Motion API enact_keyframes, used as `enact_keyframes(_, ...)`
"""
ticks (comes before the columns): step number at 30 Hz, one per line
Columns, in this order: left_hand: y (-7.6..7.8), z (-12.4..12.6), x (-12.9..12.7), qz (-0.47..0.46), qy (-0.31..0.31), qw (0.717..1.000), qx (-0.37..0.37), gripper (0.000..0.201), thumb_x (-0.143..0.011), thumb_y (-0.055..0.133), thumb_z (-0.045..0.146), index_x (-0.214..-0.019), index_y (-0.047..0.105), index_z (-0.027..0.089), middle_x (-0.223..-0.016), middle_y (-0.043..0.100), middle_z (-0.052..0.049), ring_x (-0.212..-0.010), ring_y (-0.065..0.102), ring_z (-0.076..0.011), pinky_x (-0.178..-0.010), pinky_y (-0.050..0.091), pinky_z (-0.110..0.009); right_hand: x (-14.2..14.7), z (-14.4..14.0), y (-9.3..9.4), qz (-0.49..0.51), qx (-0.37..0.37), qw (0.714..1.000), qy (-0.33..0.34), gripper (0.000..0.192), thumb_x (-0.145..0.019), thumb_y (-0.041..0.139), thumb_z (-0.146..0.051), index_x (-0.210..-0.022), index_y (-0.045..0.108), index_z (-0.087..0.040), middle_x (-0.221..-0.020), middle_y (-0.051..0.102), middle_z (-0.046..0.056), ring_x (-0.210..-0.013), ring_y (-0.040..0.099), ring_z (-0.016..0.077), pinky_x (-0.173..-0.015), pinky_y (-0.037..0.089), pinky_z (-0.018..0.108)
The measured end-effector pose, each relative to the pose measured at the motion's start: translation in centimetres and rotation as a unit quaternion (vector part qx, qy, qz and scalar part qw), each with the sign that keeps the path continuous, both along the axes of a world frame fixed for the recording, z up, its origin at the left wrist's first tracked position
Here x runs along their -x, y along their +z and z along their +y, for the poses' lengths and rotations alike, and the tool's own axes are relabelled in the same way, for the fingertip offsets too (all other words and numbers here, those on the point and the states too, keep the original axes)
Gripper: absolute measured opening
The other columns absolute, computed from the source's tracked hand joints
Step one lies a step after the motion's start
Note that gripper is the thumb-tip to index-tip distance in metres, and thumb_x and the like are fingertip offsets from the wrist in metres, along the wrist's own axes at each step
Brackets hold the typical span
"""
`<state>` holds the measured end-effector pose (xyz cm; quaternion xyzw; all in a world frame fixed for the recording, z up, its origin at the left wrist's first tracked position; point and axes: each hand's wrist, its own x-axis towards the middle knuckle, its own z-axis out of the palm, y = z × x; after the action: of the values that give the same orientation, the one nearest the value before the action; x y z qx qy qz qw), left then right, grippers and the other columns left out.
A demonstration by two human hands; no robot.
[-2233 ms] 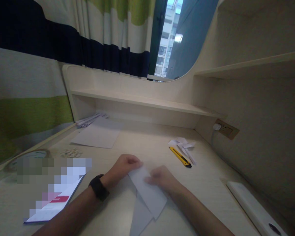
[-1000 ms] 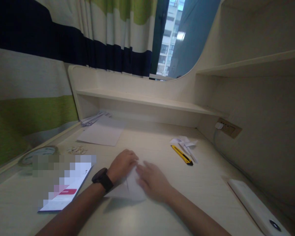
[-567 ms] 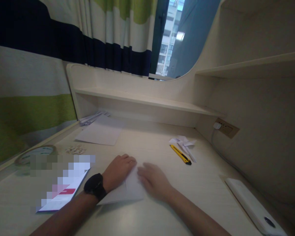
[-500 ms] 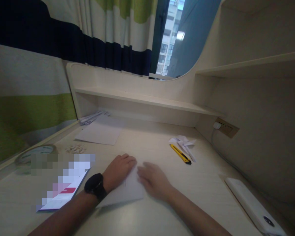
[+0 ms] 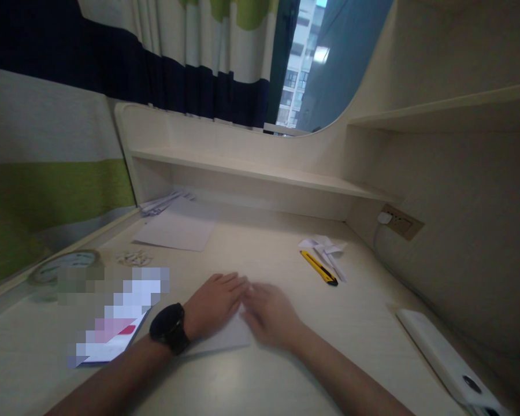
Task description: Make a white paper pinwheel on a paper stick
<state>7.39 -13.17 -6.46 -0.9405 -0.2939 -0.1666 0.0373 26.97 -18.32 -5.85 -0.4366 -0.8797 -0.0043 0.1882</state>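
Note:
A sheet of white paper point(image 5: 231, 337) lies on the desk under my hands, with only its lower part showing. My left hand point(image 5: 216, 303), with a black watch point(image 5: 169, 329) on the wrist, rests flat on it, fingers stretched away from me. Beside it, my right hand point(image 5: 271, 315) sits at the paper's right edge. Its fingers reach left to my left fingertips, touching or nearly so, and its thumb is a little apart from them. Slight blur softens the right fingers.
A phone point(image 5: 125, 329), partly pixelated, and a tape roll point(image 5: 67, 266) lie left, near small pale pieces point(image 5: 134, 257). Behind are a paper sheet point(image 5: 179, 225) and folded strips point(image 5: 164, 203). A yellow cutter point(image 5: 316, 267), paper pinwheel point(image 5: 325, 245) and white device point(image 5: 442, 352) lie right.
My right hand's fingers have come in against my left fingertips, closing the small gap between the hands. My left hand has shifted slightly right and covers more of the paper.

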Motion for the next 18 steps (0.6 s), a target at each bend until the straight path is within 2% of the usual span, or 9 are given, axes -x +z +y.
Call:
enact_keyframes(3,-1.0,0.0,0.2,0.009,0.017,1.000,0.005,0.042,-0.098,0.030,0.029,-0.138,0.041,0.020,-0.141,0.049,-0.006,-0.129,0.042,-0.0226,-0.105,0.030,-0.043,0.1,-0.3,0.2,-0.007,-0.001,1.000,-0.005,0.028,-0.088,0.049,-0.036,-0.105,0.063,-0.019,-0.114,0.065,0.006,-0.109,0.052,0.0255,-0.095,0.038,0.041)
enact_keyframes(6,-1.5,0.0,0.4,0.009,0.018,1.000,0.000,0.044,-0.099,0.027,0.030,-0.139,0.040,0.020,-0.144,0.044,-0.007,-0.132,0.039,-0.0205,-0.108,0.028,-0.042,0.2,-0.9,0.2,-0.013,0.004,1.000,-0.012,0.031,-0.089,0.048,-0.039,-0.107,0.062,-0.019,-0.111,0.066,0.007,-0.110,0.051,0.0265,-0.096,0.037,0.042)
enact_keyframes(10,-1.6,0.2,0.4,0.009,0.016,1.000,-0.010,0.044,-0.098,0.028,0.031,-0.140,0.039,0.021,-0.144,0.044,-0.007,-0.132,0.039,-0.0200,-0.108,0.027,-0.041,0.0,-2.0,0.1,-0.020,0.013,1.000,-0.019,0.035,-0.087,0.050,-0.045,-0.108,0.062,-0.020,-0.111,0.067,0.007,-0.111,0.051,0.0270,-0.099,0.034,0.044)
enact_keyframes(18,-1.4,0.3,0.3,0.021,0.022,1.000,-0.005,0.045,-0.096,0.032,0.029,-0.140,0.039,0.020,-0.143,0.045,-0.007,-0.131,0.041,-0.0211,-0.107,0.029,-0.041,-0.3,-3.6,0.2,-0.008,0.044,0.999,-0.012,0.046,-0.085,0.050,-0.053,-0.118,0.060,-0.021,-0.123,0.063,0.006,-0.124,0.045,0.0306,-0.108,0.026,0.048)
